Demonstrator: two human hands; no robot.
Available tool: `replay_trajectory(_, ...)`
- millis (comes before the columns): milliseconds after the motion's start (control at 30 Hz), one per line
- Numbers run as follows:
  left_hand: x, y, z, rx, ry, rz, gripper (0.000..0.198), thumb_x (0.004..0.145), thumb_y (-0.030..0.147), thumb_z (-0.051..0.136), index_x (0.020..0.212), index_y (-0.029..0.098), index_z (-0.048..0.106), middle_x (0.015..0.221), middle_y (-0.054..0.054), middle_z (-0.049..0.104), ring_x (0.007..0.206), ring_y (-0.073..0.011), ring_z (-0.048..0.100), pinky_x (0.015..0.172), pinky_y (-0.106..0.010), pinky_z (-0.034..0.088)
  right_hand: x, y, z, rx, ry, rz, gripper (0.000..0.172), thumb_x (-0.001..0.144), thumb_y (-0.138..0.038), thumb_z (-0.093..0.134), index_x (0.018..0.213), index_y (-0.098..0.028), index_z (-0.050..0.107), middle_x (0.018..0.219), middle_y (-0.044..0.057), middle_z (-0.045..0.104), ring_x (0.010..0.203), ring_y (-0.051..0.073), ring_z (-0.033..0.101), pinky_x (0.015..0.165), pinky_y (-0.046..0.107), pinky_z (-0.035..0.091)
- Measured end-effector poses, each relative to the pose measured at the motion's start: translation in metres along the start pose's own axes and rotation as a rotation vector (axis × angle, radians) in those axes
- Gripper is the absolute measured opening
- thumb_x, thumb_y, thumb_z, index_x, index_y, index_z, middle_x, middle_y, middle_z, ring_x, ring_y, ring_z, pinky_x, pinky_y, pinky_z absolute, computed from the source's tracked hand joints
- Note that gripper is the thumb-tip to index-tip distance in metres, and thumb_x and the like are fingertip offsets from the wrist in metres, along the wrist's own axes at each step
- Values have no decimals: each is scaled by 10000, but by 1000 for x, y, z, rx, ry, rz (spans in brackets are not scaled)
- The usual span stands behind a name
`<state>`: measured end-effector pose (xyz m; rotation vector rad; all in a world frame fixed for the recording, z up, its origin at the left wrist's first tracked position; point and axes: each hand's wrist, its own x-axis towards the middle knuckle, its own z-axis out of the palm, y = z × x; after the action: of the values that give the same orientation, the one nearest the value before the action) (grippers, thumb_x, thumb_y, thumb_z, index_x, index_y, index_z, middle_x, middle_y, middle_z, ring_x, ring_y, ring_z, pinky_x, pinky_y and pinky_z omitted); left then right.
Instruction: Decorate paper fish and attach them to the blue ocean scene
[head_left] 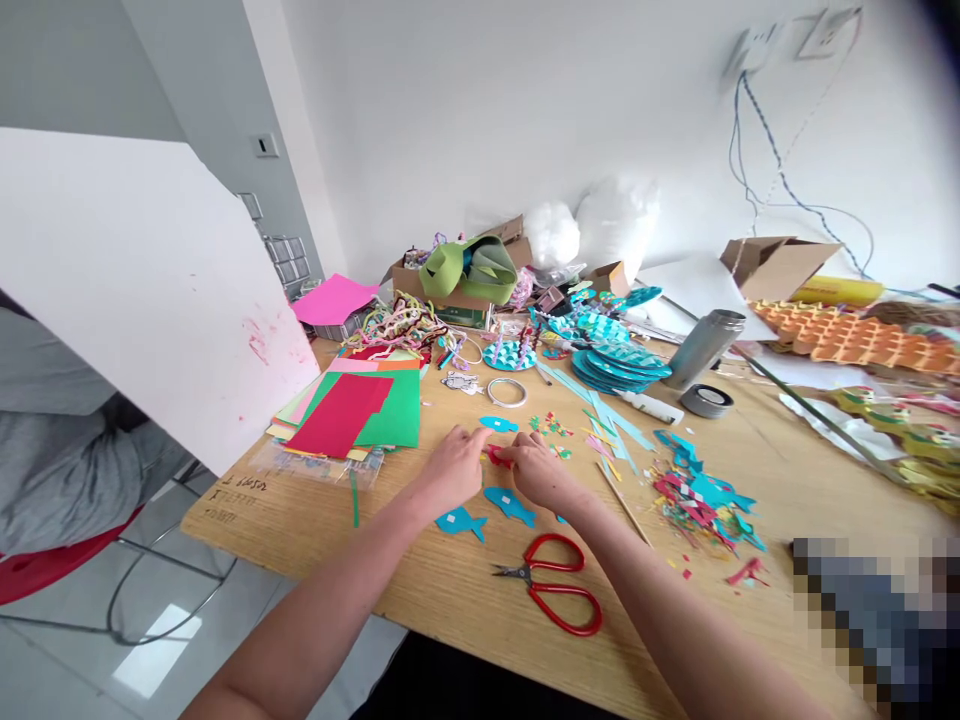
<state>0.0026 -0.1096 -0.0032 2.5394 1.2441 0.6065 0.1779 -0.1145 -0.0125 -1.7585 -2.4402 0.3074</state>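
Note:
My left hand (456, 464) and my right hand (541, 472) meet over the middle of the table. A small red paper piece (495, 455) lies between them, with my right fingertips closed on it. The left fingers are curled by its left end; what they hold is hidden. Just beyond the fingertips is a blue paper fish (498, 424). Two more blue fish, one under my wrists (510, 505) and one nearer me (461, 522), each carry a small white square. Red-handled scissors (528, 574) lie slightly apart in front of me.
At left are stacked coloured papers (397, 410) and a large white board (150, 270). Blue paper plates (611, 370), a metal flask (705, 348), a glue tube (649, 406) and a thin stick (622, 502) stand or lie rightward. Paper scraps (697, 495) are heaped at right.

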Motion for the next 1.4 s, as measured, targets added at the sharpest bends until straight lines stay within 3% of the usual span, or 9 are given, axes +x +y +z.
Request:
replay_trajectory(233,17,1,16,117,-48,-4,515,792,25,390,1292,114,473,1029,-142,625,1029,-238,557,890,-359,460,13,17,-1,74,-50,65,426,813,-64,397,1057,-210,715,931,30,696,800,144,600,713,219,413)
replay_trajectory(433,16,-8,21,60,-49,-27,510,778,12,396,1269,111,494,1050,-142,618,1037,-222,564,916,-349,453,24,22,-9,-72,83,143,522,834,-41,363,1294,-167,575,1015,143,637,968,228,548,844,305,362)
replay_trajectory(633,16,-8,21,88,-81,-36,509,769,17,405,1256,135,498,1080,-125,602,1075,-221,527,947,-337,428,35,15,-6,-191,44,110,416,878,-142,430,1240,-229,615,1044,161,595,1029,282,493,834,346,357)
replay_trajectory(867,14,-1,16,154,-108,-22,369,764,22,395,1080,118,561,981,-135,611,1009,-246,527,883,-353,449,51,1,-9,-213,-2,71,246,918,-219,473,984,-136,694,1156,177,565,1185,297,436,945,397,368)
replay_trajectory(967,13,-1,17,155,-115,-15,401,746,4,396,1096,118,554,957,-133,617,1024,-253,516,888,-363,445,63,2,-12,-187,-20,91,233,910,-294,546,1049,-130,636,1180,120,575,1137,248,507,951,431,414)
replay_trajectory(1167,10,-3,20,116,-103,-14,545,729,6,423,1255,126,499,1013,-129,609,1077,-246,498,921,-350,436,85,24,-21,-46,-102,140,278,919,-339,548,1134,-165,584,1143,77,600,954,180,607,822,380,522)
replay_trajectory(1333,9,-6,23,113,-91,-24,528,763,11,406,1269,125,503,1036,-126,604,1077,-234,499,926,-336,431,58,36,-37,69,-47,121,207,932,-213,500,1078,-179,643,1043,54,643,904,160,610,797,302,503)
replay_trajectory(1400,8,-7,23,100,-79,-21,517,772,10,400,1263,130,509,1054,-126,599,1084,-227,500,935,-327,424,27,38,-40,80,13,109,327,915,-95,425,1099,-207,671,1024,57,648,944,166,591,829,264,462)
